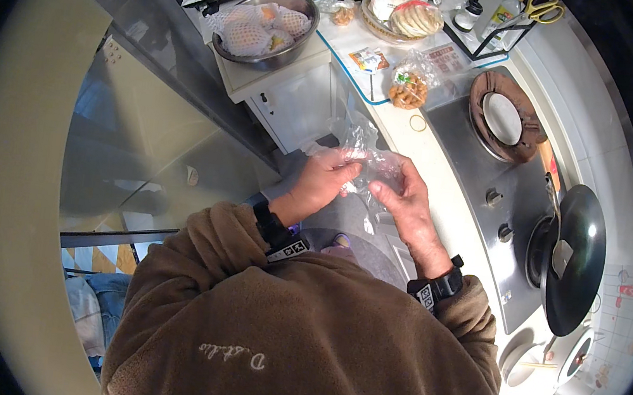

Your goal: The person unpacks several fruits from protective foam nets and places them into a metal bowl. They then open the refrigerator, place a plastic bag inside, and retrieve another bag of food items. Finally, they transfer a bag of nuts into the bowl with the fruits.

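Both hands hold a crumpled clear plastic bag point(360, 138) in front of my body, above the floor and beside the counter. My left hand point(325, 176) pinches one side of it, the thumb lying across the film. On the other side, my right hand point(406, 193) grips the plastic between thumb and curled fingers. I cannot make out anything inside the bag. Beyond the hands, a knotted clear bag of brown twisted snacks point(409, 91) rests on the counter. A yellow rubber band point(417, 123) lies near it.
A steel bowl point(304, 44) of net-wrapped fruit stands at the back left. Right of me, a gas stove point(473, 157) carries a dark wok point(580, 251) with a metal spatula point(563, 255) in it. A rack at the back right holds bottles and yellow-handled scissors point(543, 8).
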A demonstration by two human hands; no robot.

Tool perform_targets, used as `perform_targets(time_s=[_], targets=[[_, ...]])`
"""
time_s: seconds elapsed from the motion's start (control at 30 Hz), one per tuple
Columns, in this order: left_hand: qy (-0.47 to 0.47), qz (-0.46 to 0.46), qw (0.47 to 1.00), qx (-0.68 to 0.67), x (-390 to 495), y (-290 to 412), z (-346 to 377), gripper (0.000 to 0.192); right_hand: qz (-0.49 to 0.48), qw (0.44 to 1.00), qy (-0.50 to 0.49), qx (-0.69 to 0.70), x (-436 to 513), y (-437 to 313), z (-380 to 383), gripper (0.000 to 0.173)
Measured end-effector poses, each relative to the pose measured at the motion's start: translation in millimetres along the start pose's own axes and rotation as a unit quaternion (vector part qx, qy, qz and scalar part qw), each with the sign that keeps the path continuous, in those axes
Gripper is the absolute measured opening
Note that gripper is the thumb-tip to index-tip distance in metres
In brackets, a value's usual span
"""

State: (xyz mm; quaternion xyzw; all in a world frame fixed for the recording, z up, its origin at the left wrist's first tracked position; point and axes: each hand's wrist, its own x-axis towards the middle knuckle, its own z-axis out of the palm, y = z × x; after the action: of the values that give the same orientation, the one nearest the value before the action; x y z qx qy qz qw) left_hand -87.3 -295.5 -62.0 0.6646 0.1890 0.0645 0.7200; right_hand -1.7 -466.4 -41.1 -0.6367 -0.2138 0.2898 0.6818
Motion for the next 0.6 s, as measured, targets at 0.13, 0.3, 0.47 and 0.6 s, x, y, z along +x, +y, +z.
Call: perform_targets(time_s=[0.13, 0.3, 0.47, 0.6], targets=[[0.0, 0.044, 0.999, 0.029, -7, 4, -3, 0.022, 0.062, 0.991, 0.05, 0.111, 10, 6, -11, 0.006], [-0.019, 0.004, 0.999, -0.045, -8, -5, -24, 0.019, 0.004, 0.986, 0.152, 0.063, 14, 4, -30, 0.008], [0.043, -0.093, 0.993, -0.053, -16, -32, -37, 0.019, -0.065, 0.985, 0.145, -0.067, 9, -14, -47, 0.006], [0.155, -0.112, 0.982, -0.008, -20, -34, -59, 0.023, -0.124, 0.945, 0.118, -0.279, 4, -30, -57, 0.008]])
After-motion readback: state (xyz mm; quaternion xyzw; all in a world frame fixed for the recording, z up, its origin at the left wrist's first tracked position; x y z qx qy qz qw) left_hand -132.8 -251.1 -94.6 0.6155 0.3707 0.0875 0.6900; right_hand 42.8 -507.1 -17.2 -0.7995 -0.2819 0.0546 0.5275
